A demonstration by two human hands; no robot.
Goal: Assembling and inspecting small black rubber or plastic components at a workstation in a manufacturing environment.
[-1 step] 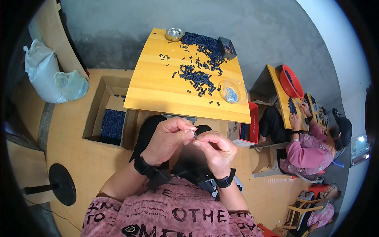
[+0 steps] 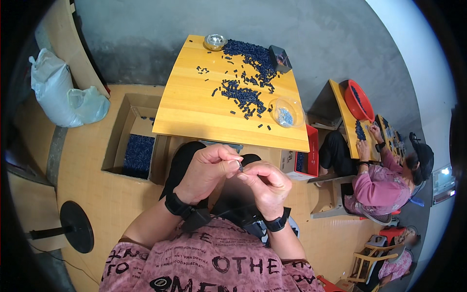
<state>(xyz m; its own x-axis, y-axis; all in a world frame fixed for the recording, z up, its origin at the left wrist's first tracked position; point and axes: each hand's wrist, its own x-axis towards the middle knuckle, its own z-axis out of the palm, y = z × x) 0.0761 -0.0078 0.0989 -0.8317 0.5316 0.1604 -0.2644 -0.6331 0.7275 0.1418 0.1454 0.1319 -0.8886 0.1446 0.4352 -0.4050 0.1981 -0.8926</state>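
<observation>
My left hand [image 2: 210,171] and my right hand [image 2: 265,187] meet above my lap, just short of the table's front edge. Each pinches with thumb and fingertips at one small dark piece [image 2: 241,167], mostly covered by the fingers; its exact kind is too small to make out. On the yellow table [image 2: 187,104] ahead lies a loose pile of small dark blue pieces [image 2: 241,95], with a larger heap [image 2: 250,53] behind it. A clear round bowl [image 2: 288,113] holding small light bluish bits stands at the table's right front.
A cardboard box [image 2: 113,141] of dark pieces sits at left on the floor; a red box [image 2: 313,151] stands right of the table. Far left are white sacks [image 2: 51,90] and a round black stand base [image 2: 78,227]. At right, a co-worker [image 2: 382,187] sits near a red basin [image 2: 359,100].
</observation>
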